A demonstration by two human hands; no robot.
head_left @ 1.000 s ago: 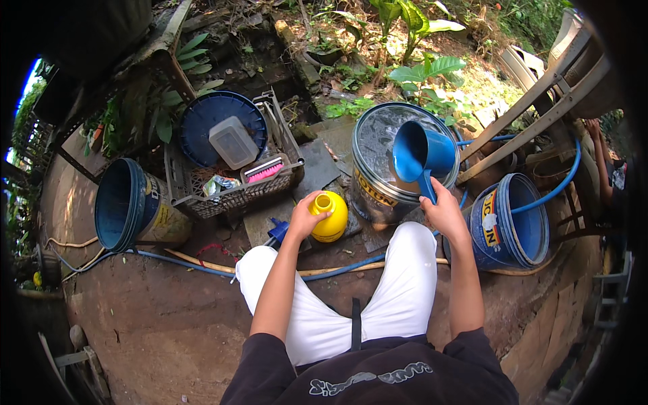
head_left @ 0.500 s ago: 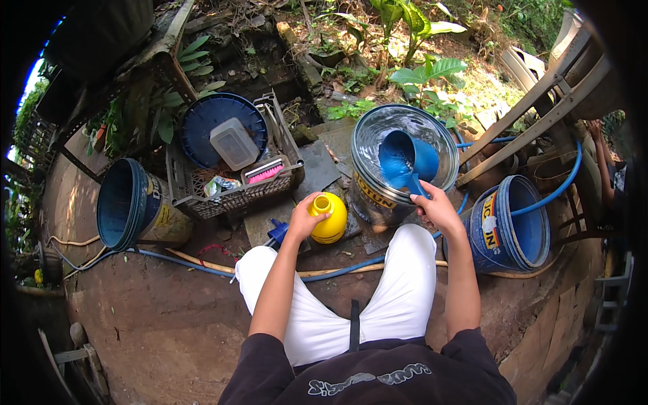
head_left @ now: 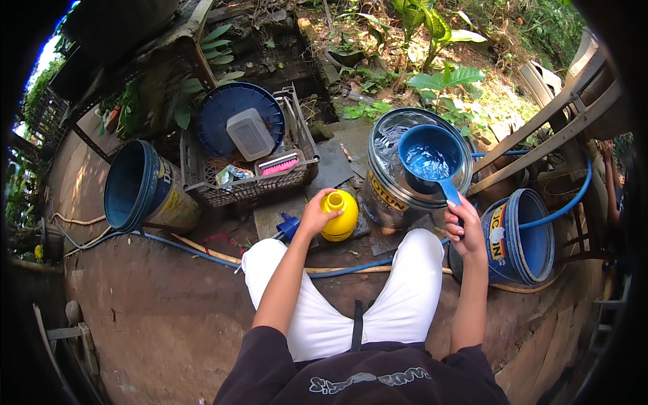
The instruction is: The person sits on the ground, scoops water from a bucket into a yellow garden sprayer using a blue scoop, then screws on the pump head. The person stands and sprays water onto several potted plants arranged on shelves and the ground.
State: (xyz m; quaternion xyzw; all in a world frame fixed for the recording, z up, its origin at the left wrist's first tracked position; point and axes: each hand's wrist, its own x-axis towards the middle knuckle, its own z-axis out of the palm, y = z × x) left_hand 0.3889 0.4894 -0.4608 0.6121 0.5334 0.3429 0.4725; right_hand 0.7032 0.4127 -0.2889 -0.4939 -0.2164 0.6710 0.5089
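Observation:
My right hand (head_left: 466, 226) is closed round the handle of a blue water dipper (head_left: 432, 154). The dipper is upright with clear water in it, over the mouth of a bucket (head_left: 386, 192) filled with water. In my left hand (head_left: 317, 214) is the neck of a yellow bottle (head_left: 341, 219), its top uncapped and facing up. The bottle stands on the paving between my knees and the bucket. Beside my left wrist lies a dark blue piece (head_left: 288, 226), perhaps a spray head, partly hidden by my forearm.
A grey crate (head_left: 246, 191) holds a dark blue lid (head_left: 219, 128), a clear plastic box (head_left: 250, 134) and a pink brush (head_left: 279, 164). Blue buckets lie tilted at left (head_left: 127, 187) and right (head_left: 533, 236). A blue hose (head_left: 351, 269) crosses the ground before my knees. Wooden legs (head_left: 547, 121) slant at right.
The dipper has come up from inside the bucket, turned from tilted to upright, and now holds water. My left hand keeps its hold on the bottle. The whole view has shifted slightly.

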